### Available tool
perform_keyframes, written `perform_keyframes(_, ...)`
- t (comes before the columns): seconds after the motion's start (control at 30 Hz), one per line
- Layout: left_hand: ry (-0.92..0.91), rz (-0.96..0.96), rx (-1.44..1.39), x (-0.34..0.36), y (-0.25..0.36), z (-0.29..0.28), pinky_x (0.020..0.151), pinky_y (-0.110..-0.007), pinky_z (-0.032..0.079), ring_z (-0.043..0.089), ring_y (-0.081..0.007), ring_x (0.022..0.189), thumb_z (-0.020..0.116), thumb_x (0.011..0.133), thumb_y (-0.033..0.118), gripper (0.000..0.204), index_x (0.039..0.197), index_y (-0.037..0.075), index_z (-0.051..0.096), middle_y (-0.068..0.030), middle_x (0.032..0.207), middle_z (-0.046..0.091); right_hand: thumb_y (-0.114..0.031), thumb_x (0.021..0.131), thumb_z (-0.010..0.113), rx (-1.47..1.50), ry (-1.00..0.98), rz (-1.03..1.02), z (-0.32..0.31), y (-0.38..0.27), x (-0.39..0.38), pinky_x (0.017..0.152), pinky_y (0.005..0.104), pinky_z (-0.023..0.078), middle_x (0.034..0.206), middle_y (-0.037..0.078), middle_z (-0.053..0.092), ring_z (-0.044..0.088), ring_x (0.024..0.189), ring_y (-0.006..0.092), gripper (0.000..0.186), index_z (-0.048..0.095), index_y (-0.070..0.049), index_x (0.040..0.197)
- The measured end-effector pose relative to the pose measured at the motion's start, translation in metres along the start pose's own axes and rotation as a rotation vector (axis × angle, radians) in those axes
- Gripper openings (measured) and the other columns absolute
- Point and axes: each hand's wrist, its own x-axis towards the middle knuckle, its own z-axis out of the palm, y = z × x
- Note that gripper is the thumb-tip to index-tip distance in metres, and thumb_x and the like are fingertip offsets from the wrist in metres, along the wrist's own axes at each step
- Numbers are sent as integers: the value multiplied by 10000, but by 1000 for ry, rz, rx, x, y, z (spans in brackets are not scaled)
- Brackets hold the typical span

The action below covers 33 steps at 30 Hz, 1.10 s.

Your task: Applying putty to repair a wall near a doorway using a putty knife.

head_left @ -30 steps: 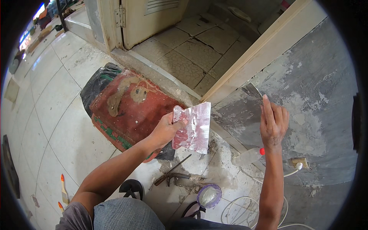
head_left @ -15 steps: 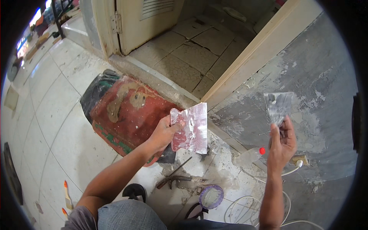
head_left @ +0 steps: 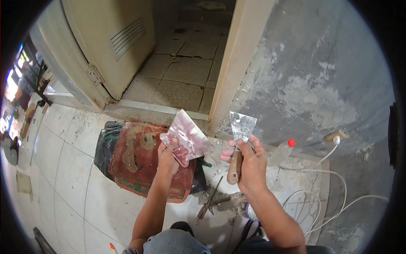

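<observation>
My left hand [head_left: 167, 159] grips a wide spreader [head_left: 191, 132] by its reddish edge; white filler is smeared over its broad, tilted blade. To the right, my right hand [head_left: 253, 166] is closed round a putty knife [head_left: 235, 168] with a worn wooden handle. Its flared metal blade points up and has whitish residue on it. The two tools are held close together but apart, in front of the door frame. Behind them stands a grey wall [head_left: 308, 95] with rough whitish patches.
A dirty red mat [head_left: 141, 169] lies on the white tiles below my left hand. By the wall are a clear bottle [head_left: 280, 155] with a red cap and a looping white cable [head_left: 344, 186]. A thin pointed tool [head_left: 210, 198] lies near my feet. An open door [head_left: 112, 34] stands ahead.
My right hand has come left and turned, bringing the putty knife near the spreader and showing its handle. The spreader has tilted. The whole view has swung toward the right and upward.
</observation>
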Motion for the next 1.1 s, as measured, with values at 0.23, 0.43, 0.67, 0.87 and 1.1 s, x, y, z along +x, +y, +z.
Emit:
perform_keyframes(0.23,29,322,181,3,106,50,471,-233,477,575,-116,567,615,919,168,141,1008,83,544,-17,764,575,-109,967,518,172,121,-3,-9,19,7,544,329,572,931,151,642,628,607,192,197,476,-5,1128)
perform_keyframes(0.43,-253,592,337,20,216,89,716,-289,546,650,-153,827,574,951,140,223,1134,14,549,-79,999,641,-138,980,514,259,134,93,-9,20,7,514,318,534,939,132,640,603,590,175,181,502,1,1095)
perform_keyframes(0.67,-248,896,323,-8,279,181,731,-284,516,627,-157,835,566,954,142,251,1170,13,561,-66,1000,637,-120,942,503,393,330,241,-21,17,2,512,310,483,840,107,584,557,588,175,150,522,3,1024)
perform_keyframes(0.87,-832,1176,410,-40,384,284,516,-257,512,639,-164,680,537,944,136,267,1174,8,580,-55,860,640,-101,907,481,294,352,279,-34,5,4,526,304,471,815,118,579,541,593,173,126,514,4,970)
perform_keyframes(1.1,-1074,479,-27,0,464,393,661,-243,498,622,-109,761,577,949,152,290,1208,25,611,-21,933,665,-80,949,475,344,430,214,-20,-20,-48,545,281,476,904,77,627,539,601,138,577,294,-15,1493)
